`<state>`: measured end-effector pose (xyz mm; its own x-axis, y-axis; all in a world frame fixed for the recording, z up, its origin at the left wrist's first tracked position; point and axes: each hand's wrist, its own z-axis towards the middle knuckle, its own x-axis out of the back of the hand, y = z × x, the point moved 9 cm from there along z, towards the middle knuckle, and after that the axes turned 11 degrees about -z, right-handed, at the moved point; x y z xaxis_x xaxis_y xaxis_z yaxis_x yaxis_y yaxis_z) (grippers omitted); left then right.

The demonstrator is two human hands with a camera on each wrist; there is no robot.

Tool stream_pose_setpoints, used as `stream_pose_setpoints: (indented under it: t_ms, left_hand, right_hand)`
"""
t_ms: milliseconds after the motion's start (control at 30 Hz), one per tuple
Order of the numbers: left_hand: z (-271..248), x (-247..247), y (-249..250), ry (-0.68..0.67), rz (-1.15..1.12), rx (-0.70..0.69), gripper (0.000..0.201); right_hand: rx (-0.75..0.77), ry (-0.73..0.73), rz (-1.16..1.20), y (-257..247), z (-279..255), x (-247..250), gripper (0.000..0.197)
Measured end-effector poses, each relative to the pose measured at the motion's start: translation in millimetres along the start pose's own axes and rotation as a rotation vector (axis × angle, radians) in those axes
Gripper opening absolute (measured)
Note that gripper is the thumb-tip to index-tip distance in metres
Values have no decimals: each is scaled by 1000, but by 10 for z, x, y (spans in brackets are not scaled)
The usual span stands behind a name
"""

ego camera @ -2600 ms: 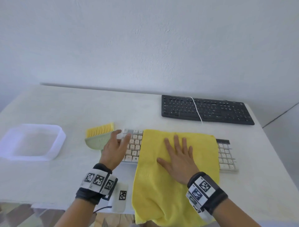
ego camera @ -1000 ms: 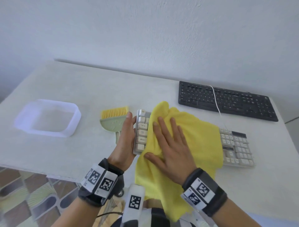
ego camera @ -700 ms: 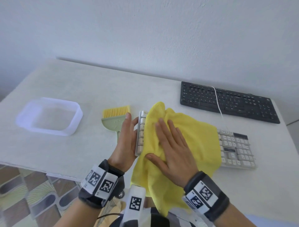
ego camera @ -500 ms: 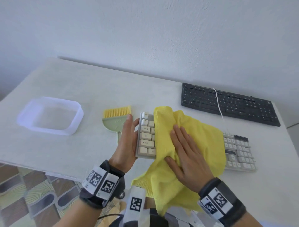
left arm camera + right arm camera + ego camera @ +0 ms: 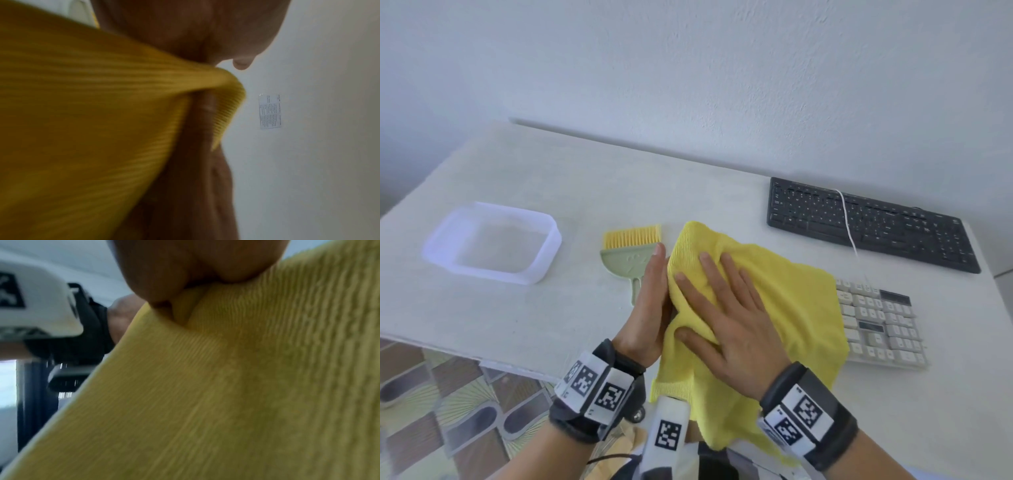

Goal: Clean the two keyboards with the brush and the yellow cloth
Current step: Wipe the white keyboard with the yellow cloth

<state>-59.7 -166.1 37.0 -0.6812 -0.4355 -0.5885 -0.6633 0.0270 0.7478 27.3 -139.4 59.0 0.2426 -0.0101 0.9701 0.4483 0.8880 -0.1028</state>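
Note:
The yellow cloth [image 5: 801,308] lies over the left and middle of the white keyboard [image 5: 876,325], so only the keyboard's right end shows. My right hand [image 5: 726,308] presses flat on the cloth with fingers spread, near the keyboard's left end. My left hand [image 5: 650,301] stands edge-on with straight fingers against that covered left end. Just left of it lies the green brush [image 5: 630,253] with yellow bristles. The black keyboard [image 5: 876,226] sits at the back right with a white cable across it. Both wrist views are filled by blurred yellow cloth [image 5: 82,129] [image 5: 226,386].
A clear plastic container [image 5: 544,253] stands on the white table [image 5: 551,318] at the left. The table's near edge runs just below my left wrist, with patterned floor beyond. A white wall backs the table.
My right hand has swept the cloth leftward, covering the left-end keys that showed half a second ago. My left hand has stayed at the keyboard's left end.

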Motion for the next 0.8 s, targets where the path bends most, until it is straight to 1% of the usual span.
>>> stream_pose_setpoints:
  t_ms: [100,267,333,433,533,633,733,800]
  left_hand:
    - [25,19,-5,13,31,30,80]
    - [14,49,-36,29,14,56,79]
    - [7,29,-54,28,16,44,73]
    - [10,14,-88,39,-18,41,71]
    - [26,91,-108,69,-39,57,78]
    - [30,130,-103,66,-36,64,81]
    - [39,119,-111,44,-30,64,79]
    - [47,119,-111,45,-23,59,79]
  right_hand:
    - [-45,-76,-103,170,-96,-72,78]
    - [-93,-143,-151,576,-350,-100,83]
    - [-111,-161,-162,543,-332,-135,83]
    - [-106,-134,-140,290,-126,-149,85]
    - [-5,-79,-78,31,54,-101,78]
    - [48,-78,-64,80,10,-99,73]
    - [-21,-63,-45,356,-115,-96,71]
    - [-63,23,57,483,-141,-55,56]
